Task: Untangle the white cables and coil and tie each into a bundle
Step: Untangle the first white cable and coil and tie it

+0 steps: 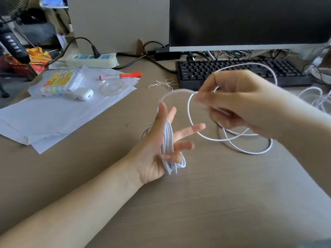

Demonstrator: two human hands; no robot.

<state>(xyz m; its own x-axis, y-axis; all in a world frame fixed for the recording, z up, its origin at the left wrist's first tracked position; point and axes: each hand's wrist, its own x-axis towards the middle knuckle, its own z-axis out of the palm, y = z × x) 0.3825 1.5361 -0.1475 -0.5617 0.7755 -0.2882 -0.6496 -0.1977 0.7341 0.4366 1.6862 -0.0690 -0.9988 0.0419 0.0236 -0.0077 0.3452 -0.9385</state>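
My left hand [157, 149] is held palm up above the desk, fingers spread, with several turns of a white cable coil [169, 149] wrapped around the palm and fingers. From the coil the white cable [189, 113] arcs up and over to my right hand [238, 104], which pinches it between thumb and fingertips. Below my right hand the loose cable loops [250, 151] lie on the desk. More white cables [315, 97] lie in a pile at the right edge. Thin twist ties [163, 84] lie near the keyboard.
A black keyboard [232, 70] and a monitor [249, 22] stand at the back. Left are white papers [53, 119], an earbud case [82, 94], a marker [120, 76], a highlighter pack [57, 81] and a power strip [91, 59].
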